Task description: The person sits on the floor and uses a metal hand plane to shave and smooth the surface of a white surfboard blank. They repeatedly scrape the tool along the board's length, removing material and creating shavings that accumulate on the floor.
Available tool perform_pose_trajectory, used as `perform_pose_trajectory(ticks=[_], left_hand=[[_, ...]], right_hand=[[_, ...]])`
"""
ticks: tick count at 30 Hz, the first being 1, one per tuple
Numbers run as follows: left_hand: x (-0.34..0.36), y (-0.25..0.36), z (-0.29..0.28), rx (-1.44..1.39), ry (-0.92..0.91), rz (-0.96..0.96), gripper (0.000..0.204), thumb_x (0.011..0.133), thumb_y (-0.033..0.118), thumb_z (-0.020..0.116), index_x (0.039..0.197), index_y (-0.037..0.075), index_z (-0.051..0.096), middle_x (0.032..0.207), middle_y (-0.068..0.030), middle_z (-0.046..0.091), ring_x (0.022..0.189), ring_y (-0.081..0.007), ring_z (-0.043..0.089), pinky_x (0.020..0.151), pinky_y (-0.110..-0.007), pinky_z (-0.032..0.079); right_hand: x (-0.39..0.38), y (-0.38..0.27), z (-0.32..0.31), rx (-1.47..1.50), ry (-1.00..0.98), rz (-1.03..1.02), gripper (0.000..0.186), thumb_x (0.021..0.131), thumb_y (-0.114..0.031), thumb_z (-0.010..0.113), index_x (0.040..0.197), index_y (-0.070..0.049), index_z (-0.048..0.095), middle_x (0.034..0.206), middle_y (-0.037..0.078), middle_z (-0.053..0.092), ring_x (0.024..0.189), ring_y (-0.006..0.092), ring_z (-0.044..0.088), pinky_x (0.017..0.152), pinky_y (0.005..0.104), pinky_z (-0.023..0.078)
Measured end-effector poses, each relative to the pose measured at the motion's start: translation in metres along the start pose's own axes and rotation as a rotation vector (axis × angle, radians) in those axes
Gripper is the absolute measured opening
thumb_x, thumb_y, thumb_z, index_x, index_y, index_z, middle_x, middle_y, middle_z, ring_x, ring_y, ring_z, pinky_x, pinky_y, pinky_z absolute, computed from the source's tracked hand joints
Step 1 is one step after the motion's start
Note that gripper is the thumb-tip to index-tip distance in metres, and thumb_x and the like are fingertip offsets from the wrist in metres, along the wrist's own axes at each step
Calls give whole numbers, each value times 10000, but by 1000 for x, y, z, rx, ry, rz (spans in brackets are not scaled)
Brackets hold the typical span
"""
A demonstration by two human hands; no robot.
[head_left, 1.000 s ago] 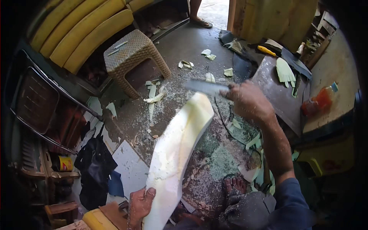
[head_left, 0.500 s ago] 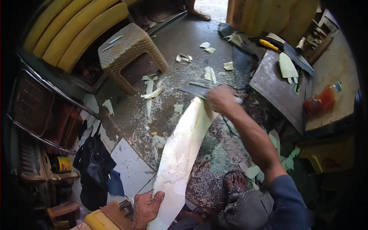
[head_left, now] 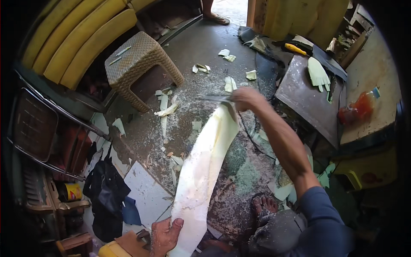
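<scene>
White foam piece point(head_left: 198, 180): held slanting from lower centre to mid-frame | left hand point(head_left: 166, 236): lower end gripped, thumb pressed on top, fingertips hidden | right hand point(head_left: 247, 99): wrapped around flat blade point(head_left: 215, 98), held near upper end | woven-look stool point(head_left: 138, 55): seen upper left

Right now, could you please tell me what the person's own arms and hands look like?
The left hand and right hand are both bare, without gloves. The right forearm is uncovered too, up to a dark blue sleeve ending near the elbow. No left sleeve shows.
</scene>
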State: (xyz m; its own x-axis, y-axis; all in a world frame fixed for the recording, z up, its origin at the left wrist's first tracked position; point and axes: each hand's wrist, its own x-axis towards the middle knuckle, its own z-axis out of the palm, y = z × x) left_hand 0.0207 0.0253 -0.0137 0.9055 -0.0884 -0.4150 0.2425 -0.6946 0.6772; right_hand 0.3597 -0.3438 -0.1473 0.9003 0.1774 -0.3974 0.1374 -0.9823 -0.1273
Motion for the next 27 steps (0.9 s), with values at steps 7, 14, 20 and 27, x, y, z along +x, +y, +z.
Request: perform_pose_trajectory(ticks=[7,14,20,27], left_hand=[[9,-4,5,-74,-52,-34,513,1052,466,563,1087,-15,737,785,-127,749,716,-137,674,672,-358,532],[-12,-27,0,-36,26,-175,434,1039,389,604,1062,-25,733,749,-123,720,700,-120,625,663,-362,523],[3,-18,2,-144,21,-122,468,1057,393,572,964,-38,727,722,-107,708,697,-114,598,639,-362,503],[-2,-29,-8,-30,43,-156,483,1049,425,570,983,-27,725,716,-138,704,678,-133,620,641,-387,513]], right_hand=[[-29,-6,10,31,56,-76,217,734,-118,655,891,-19,767,818,215,716,764,372,698,683,446,565],[-87,-10,-74,154,19,77,445,734,-21,603,1138,-124,759,956,180,751,876,332,748,754,406,595],[-8,-50,-3,-9,28,77,352,836,-106,651,1173,-118,752,1007,162,755,927,297,734,789,408,604],[-78,-25,-43,136,61,-137,205,740,-94,681,928,-48,748,799,177,701,718,286,703,637,464,560]])
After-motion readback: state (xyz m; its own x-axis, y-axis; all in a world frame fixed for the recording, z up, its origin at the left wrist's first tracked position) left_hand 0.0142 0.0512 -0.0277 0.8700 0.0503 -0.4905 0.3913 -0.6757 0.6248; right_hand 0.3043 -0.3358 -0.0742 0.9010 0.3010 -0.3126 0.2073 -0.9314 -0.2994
